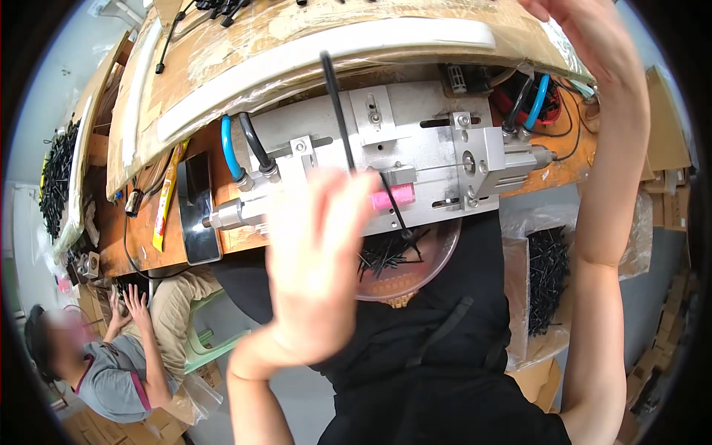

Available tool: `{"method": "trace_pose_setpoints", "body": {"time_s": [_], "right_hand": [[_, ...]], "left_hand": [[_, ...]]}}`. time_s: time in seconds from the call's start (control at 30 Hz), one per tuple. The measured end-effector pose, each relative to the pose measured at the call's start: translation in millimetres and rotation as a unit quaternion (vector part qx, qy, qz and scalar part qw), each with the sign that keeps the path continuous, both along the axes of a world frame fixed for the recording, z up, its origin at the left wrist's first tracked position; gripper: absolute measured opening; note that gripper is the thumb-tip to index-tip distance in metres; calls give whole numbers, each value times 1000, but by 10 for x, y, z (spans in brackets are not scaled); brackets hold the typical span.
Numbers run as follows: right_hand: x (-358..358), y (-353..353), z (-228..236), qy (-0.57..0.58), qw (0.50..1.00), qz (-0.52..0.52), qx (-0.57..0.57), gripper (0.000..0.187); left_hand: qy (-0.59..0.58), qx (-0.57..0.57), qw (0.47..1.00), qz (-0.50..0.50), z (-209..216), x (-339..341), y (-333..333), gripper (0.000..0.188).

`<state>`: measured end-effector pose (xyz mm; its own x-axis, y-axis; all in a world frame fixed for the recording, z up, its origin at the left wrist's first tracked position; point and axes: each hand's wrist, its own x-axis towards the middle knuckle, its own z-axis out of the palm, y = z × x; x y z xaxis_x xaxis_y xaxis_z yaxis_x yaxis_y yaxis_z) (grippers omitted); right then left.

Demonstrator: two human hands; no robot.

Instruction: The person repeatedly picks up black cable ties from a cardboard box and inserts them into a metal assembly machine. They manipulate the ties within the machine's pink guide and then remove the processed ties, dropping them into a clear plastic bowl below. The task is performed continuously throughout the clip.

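My left hand (315,259) is blurred over the front of a metal clamping fixture (415,144). Its fingertips overlap a long black plastic rod (340,111), but whether they grip it cannot be made out. A thinner black stem (394,202) slants down from near the fingertips, across a pink piece (397,196) on the fixture. Below, a translucent bowl (443,259) holds several black sticks (382,256). My right hand (589,37) reaches over the far right end of the cardboard-covered shelf (512,52); the top edge cuts off its fingers.
Blue hoses (228,148) and black ones join the fixture's two ends. A phone (199,215) and a yellow packet (169,194) lie to the left. A bag-lined box of black sticks (549,282) stands at right. Another person (119,363) sits at lower left.
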<state>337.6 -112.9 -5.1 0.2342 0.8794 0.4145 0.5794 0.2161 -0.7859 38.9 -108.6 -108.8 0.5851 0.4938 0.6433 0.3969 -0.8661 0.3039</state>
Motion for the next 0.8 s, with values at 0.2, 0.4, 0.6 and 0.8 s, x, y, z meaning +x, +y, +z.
{"method": "trace_pose_setpoints", "body": {"time_s": [0.2,0.4,0.6,0.8], "right_hand": [[-247,-266,-125,71,993,-37,92,29],[-261,-676,-207,61,989,-56,124,22],[-1167,-1106,-1073,-127,988,-21,80,43],[-1548,-1113,-1662,-151,988,-7,34,66]], "left_hand": [[149,-80,986,-3,-487,75,-541,66],[154,-99,983,6,-458,193,-486,66],[95,-91,991,-17,-42,240,-69,62],[11,48,998,-50,499,994,1146,22]]}}
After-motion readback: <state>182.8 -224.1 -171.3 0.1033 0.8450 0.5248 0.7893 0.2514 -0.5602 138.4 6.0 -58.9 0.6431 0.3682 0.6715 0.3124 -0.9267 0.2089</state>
